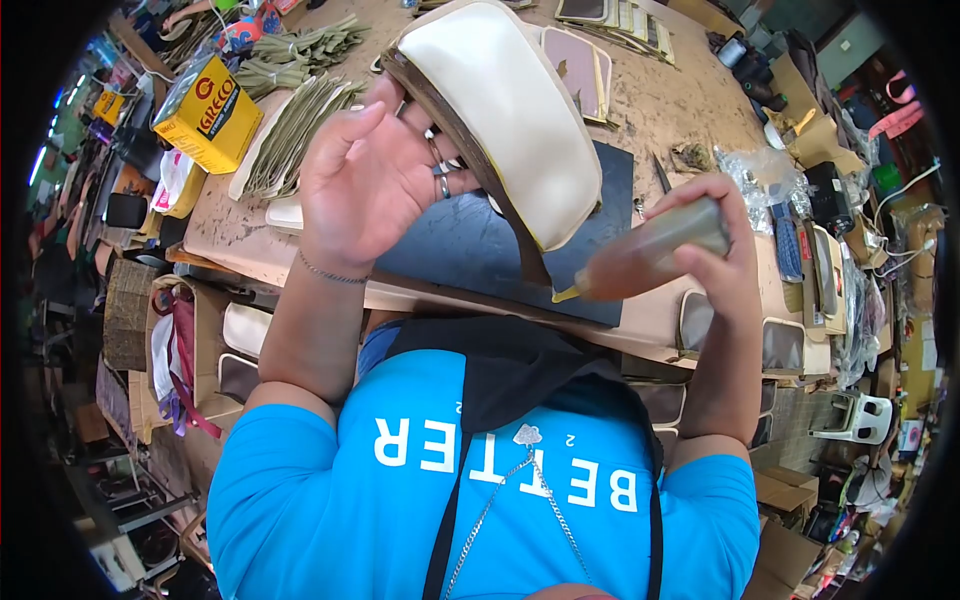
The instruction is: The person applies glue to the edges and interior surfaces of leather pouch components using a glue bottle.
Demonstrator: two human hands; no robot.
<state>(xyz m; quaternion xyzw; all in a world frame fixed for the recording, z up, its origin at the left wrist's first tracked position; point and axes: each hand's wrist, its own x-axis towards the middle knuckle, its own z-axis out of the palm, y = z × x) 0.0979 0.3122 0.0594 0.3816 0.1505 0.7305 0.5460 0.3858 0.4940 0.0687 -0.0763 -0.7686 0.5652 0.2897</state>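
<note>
A cream pouch-like piece (505, 115) with a dark brown edge is tilted up over the work table. My left hand (365, 190), palm turned up, supports it from its left side, with the fingers tucked partly out of sight behind it. In my right hand (738, 265) is a translucent squeeze bottle (655, 250) of amber liquid, its fingers wrapped around the body. The bottle's yellow nozzle (566, 294) points left, right at the lower tip of the piece's brown edge. Beneath both lies a black board (450, 245) near the table's front edge.
A yellow Greco tin (212, 115) stands at the left beside bundled greenish strips (300, 135). More cut panels (580, 70) lie at the back. Clear plastic wrap (765, 180) and a black-handled tool (661, 172) sit to the right. A white plastic chair (858, 418) stands beyond.
</note>
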